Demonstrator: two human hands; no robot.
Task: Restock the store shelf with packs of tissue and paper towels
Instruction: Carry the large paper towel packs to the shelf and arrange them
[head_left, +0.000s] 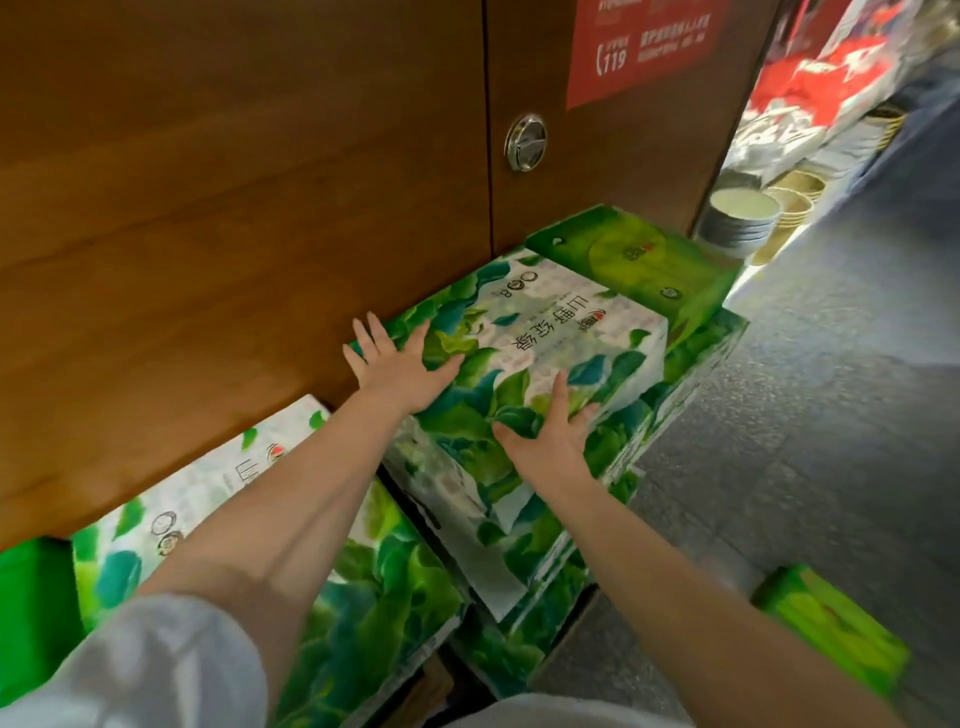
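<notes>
A shop aisle was shown. Identical leaf-printed tissue packs (524, 358) were seen stacked in several piles on the floor against a wood-panelled wall (234, 208), as stock is kept for sale. A solid green pack (634, 265) was laid just behind them, and another green pack (831, 629) was seen apart on the grey speckled floor (831, 389). Further along the aisle, stacks of bowls (743, 213) and red-and-white packaged goods (810, 78) were displayed. A red notice (644, 47) bearing the number 119 was fixed to a panel fitted with a round metal latch (525, 143).
</notes>
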